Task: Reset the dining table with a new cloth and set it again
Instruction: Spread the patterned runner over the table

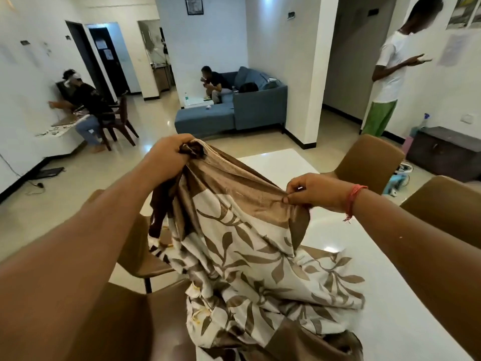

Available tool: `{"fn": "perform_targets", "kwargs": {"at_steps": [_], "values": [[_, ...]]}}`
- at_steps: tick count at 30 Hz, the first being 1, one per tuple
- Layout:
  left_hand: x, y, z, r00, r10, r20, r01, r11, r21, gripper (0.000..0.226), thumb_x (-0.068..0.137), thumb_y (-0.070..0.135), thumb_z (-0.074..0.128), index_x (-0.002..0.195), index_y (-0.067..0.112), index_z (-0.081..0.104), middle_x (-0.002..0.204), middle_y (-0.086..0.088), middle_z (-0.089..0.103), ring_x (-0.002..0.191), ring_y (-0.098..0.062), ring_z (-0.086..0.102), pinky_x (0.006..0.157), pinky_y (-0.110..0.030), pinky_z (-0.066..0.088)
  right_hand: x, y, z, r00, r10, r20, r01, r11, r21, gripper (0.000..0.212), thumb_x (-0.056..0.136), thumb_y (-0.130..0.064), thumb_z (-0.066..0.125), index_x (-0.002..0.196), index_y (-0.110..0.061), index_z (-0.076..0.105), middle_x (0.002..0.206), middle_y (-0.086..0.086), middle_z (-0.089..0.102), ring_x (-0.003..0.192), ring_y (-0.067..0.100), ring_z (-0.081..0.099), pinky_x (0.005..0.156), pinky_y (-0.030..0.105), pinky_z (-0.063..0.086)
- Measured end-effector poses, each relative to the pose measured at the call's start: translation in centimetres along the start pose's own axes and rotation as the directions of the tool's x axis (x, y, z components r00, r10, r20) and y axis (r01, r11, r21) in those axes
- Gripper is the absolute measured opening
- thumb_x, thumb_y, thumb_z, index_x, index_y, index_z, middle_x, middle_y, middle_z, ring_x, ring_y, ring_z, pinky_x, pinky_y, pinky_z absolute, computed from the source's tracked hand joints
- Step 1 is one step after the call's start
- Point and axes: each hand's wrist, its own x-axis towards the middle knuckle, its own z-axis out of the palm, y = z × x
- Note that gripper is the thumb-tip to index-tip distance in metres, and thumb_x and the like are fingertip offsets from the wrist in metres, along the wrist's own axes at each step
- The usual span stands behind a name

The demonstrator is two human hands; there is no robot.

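Observation:
A cream cloth with a brown leaf print and tan border hangs bunched between my hands, above the near left part of the glossy white dining table. My left hand grips a gathered wad of its border, held high. My right hand pinches the border edge lower and to the right, fingers curled round the fabric. The cloth's lower folds lie crumpled on the table and over its near left edge. The tabletop that shows is bare.
Brown chairs stand round the table: two on the left and two on the right. A person in a white shirt stands at the far right. A blue sofa with a seated person lies beyond. Another person sits at the left wall.

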Motion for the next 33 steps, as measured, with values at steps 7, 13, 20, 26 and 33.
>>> {"fn": "perform_targets", "kwargs": {"at_steps": [7, 13, 20, 26, 33], "values": [[0.1, 0.7, 1.8, 1.000, 0.017, -0.019, -0.018, 0.999, -0.035, 0.031, 0.092, 0.000, 0.051, 0.104, 0.024, 0.067, 0.086, 0.010, 0.059, 0.085, -0.012, 0.055, 0.070, -0.015, 0.037, -0.3, -3.6, 4.6, 0.910, -0.369, 0.189, 0.156, 0.726, 0.669, 0.013, 0.072, -0.019, 0.071, 0.068, -0.016, 0.060, 0.072, 0.006, 0.053, 0.068, 0.021, 0.049, 0.060, 0.029, 0.043], [-0.4, -1.3, 0.7, 0.993, -0.017, -0.114, 0.029, 0.994, 0.102, 0.036, 0.090, -0.001, 0.048, 0.113, 0.023, 0.064, 0.098, 0.002, 0.058, 0.095, -0.019, 0.054, 0.085, -0.032, 0.042, -0.3, 2.0, 3.2, 0.961, -0.137, 0.240, 0.004, 0.876, 0.482, 0.069, 0.067, -0.039, 0.084, 0.124, -0.016, 0.053, 0.124, 0.007, 0.057, 0.108, 0.025, 0.061, 0.087, 0.035, 0.054], [-1.7, -6.4, 1.8, 0.987, -0.082, -0.139, 0.128, 0.923, 0.362, 0.030, 0.087, 0.004, 0.050, 0.108, 0.021, 0.063, 0.104, -0.012, 0.067, 0.096, -0.034, 0.060, 0.077, -0.042, 0.045, -0.5, 6.2, -5.2, 0.972, 0.234, 0.001, -0.203, 0.844, -0.497, 0.016, 0.088, -0.029, 0.070, 0.101, -0.035, 0.062, 0.097, -0.005, 0.068, 0.093, 0.015, 0.064, 0.091, 0.033, 0.053], [-2.0, -9.2, 2.4, 0.971, -0.141, -0.194, 0.214, 0.874, 0.437, 0.027, 0.089, 0.007, 0.049, 0.109, 0.020, 0.062, 0.106, -0.014, 0.066, 0.096, -0.037, 0.060, 0.077, -0.045, 0.049, -2.1, 6.4, -10.0, 0.927, 0.342, -0.157, -0.343, 0.597, -0.725, 0.006, 0.087, -0.031, 0.068, 0.087, -0.034, 0.063, 0.082, -0.006, 0.069, 0.079, 0.012, 0.064, 0.085, 0.032, 0.054], [0.3, -3.6, 7.2, 0.989, -0.105, 0.101, 0.095, 0.990, 0.101, 0.044, 0.087, 0.000, 0.059, 0.129, 0.014, 0.063, 0.131, -0.010, 0.061, 0.122, -0.028, 0.055, 0.101, -0.029, 0.038, 0.0, -0.7, -5.8, 0.989, -0.039, -0.145, -0.025, 0.909, -0.417, 0.011, 0.087, -0.022, 0.067, 0.098, -0.024, 0.068, 0.091, -0.003, 0.066, 0.085, 0.016, 0.063, 0.079, 0.030, 0.053]]}}
